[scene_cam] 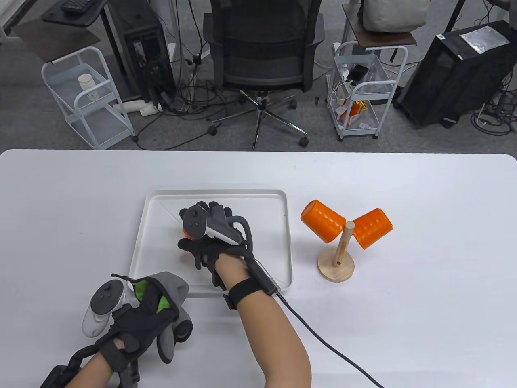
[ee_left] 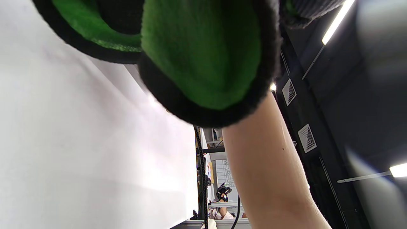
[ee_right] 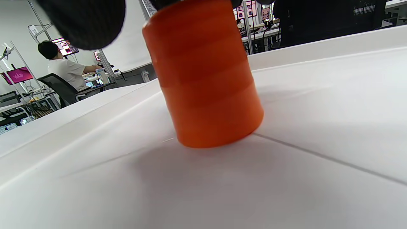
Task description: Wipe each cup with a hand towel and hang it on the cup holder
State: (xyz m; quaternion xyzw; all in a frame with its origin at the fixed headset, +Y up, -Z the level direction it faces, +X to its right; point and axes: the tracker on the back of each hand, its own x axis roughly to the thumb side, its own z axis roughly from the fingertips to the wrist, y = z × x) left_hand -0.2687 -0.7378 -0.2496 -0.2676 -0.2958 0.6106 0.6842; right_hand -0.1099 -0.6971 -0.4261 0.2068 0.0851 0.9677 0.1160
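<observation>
Inside clear tray, right hand fingers round smooth orange cup (left hand clutching fuzzy towel).

I count three orange cups: two hung on the one wooden cup holder, one standing in the single clear tray. I also count one hand towel and two gloved hands.

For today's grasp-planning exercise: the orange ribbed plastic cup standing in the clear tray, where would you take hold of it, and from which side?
Grip the orange ribbed plastic cup round its upper side wall, coming down from above. It seems to stand on end on the clear tray's flat floor, so the top is free and the straight wall suits fingers wrapped round it. The right hand is already over it this way.
</observation>
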